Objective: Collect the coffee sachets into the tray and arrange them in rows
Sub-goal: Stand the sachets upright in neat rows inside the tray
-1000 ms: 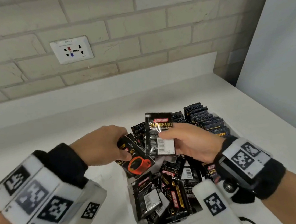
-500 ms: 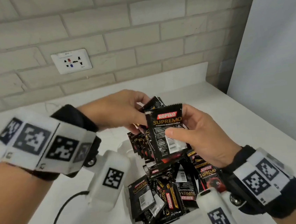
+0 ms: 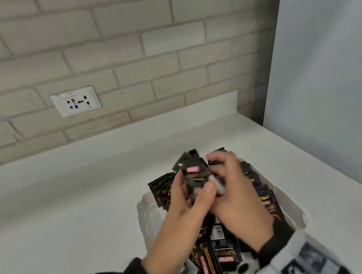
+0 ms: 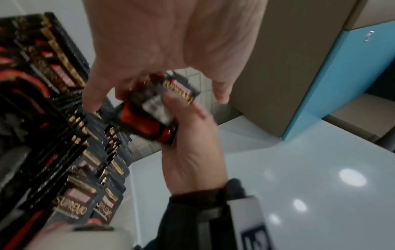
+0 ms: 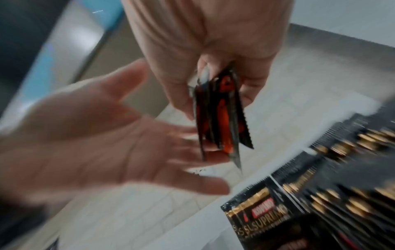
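Over the white tray (image 3: 145, 209) my right hand (image 3: 238, 197) pinches a small bundle of black Kopiko sachets (image 3: 194, 172). The right wrist view shows the bundle (image 5: 222, 118) edge-on, gripped between thumb and fingers. My left hand (image 3: 179, 215) is open, palm toward the bundle, and its straight fingers (image 5: 198, 152) touch the bundle's lower end. Sachets stand in rows (image 3: 264, 192) along the tray's right side and far left, also seen in the left wrist view (image 4: 81, 152). Loose sachets (image 3: 224, 257) lie jumbled at the tray's near end. All the views are blurred by motion.
The tray sits on a white counter (image 3: 72, 215) that meets a brick wall with a socket plate (image 3: 75, 101). A pale panel (image 3: 325, 77) closes off the right side. A blue cabinet edge (image 4: 320, 84) shows beyond the counter.
Both hands have dropped from chest height to just above the tray's far half. The left hand's sachets have joined the right hand's bundle, and the left hand has opened.
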`<state>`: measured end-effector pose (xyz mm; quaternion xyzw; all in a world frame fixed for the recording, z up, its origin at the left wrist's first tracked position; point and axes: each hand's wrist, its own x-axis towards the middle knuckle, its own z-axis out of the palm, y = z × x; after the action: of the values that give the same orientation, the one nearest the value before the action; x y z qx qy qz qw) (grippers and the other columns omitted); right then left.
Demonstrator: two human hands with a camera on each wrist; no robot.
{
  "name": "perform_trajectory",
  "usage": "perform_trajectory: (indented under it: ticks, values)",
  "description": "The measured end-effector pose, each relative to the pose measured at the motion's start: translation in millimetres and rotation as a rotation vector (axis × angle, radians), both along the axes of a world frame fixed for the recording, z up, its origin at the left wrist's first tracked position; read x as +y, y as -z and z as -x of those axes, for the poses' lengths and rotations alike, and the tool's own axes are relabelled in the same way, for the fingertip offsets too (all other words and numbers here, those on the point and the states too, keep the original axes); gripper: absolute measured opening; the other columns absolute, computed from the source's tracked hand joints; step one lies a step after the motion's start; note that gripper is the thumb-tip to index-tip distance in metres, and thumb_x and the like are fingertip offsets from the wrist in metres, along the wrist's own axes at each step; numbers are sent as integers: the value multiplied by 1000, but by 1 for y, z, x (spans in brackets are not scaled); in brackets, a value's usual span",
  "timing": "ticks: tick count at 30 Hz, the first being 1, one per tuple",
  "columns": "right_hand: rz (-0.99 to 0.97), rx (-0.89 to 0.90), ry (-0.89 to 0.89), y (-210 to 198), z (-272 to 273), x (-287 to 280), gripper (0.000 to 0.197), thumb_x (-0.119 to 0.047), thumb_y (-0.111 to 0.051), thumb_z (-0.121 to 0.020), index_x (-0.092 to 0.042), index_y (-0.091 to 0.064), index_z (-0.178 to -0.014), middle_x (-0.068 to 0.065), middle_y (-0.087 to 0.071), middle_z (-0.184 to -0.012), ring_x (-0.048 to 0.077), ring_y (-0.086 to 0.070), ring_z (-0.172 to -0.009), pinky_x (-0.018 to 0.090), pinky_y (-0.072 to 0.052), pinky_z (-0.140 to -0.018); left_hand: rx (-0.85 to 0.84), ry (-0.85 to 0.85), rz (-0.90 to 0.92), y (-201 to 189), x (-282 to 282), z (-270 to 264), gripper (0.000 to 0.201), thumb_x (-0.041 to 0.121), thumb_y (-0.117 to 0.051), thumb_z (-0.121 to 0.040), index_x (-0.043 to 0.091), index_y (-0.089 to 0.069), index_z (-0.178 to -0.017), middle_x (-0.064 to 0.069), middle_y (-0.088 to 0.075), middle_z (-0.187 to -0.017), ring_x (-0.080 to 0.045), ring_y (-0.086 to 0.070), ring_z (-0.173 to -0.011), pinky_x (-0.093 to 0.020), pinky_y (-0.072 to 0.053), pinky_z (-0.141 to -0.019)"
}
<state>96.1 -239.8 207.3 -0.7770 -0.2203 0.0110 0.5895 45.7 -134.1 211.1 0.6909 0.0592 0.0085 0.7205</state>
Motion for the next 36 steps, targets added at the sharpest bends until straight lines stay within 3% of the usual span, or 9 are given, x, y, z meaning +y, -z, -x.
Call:
perform_trajectory:
  ticks: [3, 6, 9, 12, 15, 17, 22, 30, 36]
  values:
    - [127, -170, -102, -3, 21, 10, 59, -17, -64, -82, -52, -26, -112, -18, -52, -115, -4, -51, -106, 14, -46, -90, -36, -93, 214, 3, -1, -5, 74, 50, -75, -58, 27, -50, -124, 4, -66, -109, -6, -63, -103, -30, -52, -86]
    - [36, -26, -278, -5, 27, 1, 62, -16, -64, -81, -56, -30, -113, -34, -48, -117, -15, -44, -113, 5, -38, -92, 87, -155, 563, 4, 10, -4, 40, 31, -71, -67, 11, -64, -101, -10, -69, -88, -19, -68, -79, -31, -56, -60]
    - [-22, 152, -421, -8, 30, -13, 53, -12, -60, -86, -52, -41, -114, -32, -52, -119, -15, -47, -113, 6, -40, -91, 210, -151, 723, 9, 21, 1, 39, 22, -60, -69, 0, -64, -101, -19, -70, -93, -25, -68, -72, -39, -59, -64]
    - [-114, 219, -384, -5, 25, -23, 36, -3, -58, -85, -29, -54, -110, -16, -68, -106, 0, -62, -102, 16, -49, -85, 246, -154, 768, 12, 22, 4, 26, 14, -55, -69, -6, -64, -85, -22, -68, -75, -29, -67, -58, -41, -58, -50]
    - [-193, 239, -183, 7, 16, -34, 23, 3, -61, -80, -18, -64, -91, -3, -71, -86, 11, -68, -81, 20, -54, -72, 211, -70, 784, 20, 21, 4, 32, 8, -51, -73, -7, -67, -96, -23, -69, -98, -36, -70, -79, -53, -55, -68]
    - [-154, 217, -90, 18, 13, -38, 21, -3, -69, -74, -20, -65, -86, -3, -68, -78, 10, -65, -73, 19, -53, -67, 184, -85, 715, 23, 18, 3, 33, 6, -53, -73, -3, -66, -102, -22, -69, -102, -35, -70, -85, -50, -55, -74]
    - [94, 115, -56, 35, 23, -29, 56, -44, -81, -44, -43, -52, -92, -11, -55, -87, 2, -54, -83, 17, -48, -67, 138, -171, 572, 27, 3, 0, 26, -1, -62, -59, 4, -71, -84, -19, -72, -82, -29, -70, -68, -36, -59, -59]
    - [32, 286, -68, 46, 11, -30, 44, -9, -78, -68, -33, -55, -97, -7, -69, -86, 8, -66, -77, 23, -53, -66, 158, -224, 539, 28, -10, 2, 32, 15, -66, -60, 9, -66, -91, -12, -74, -78, -19, -71, -66, -26, -54, -48]
    - [-85, 473, -157, 47, 2, -37, 22, -8, -64, -81, -19, -61, -100, -3, -71, -86, 11, -63, -67, 25, -52, -58, 209, -298, 659, 25, -10, 2, 19, 25, -54, -85, 8, -62, -92, -15, -73, -75, -25, -71, -65, -39, -59, -53]
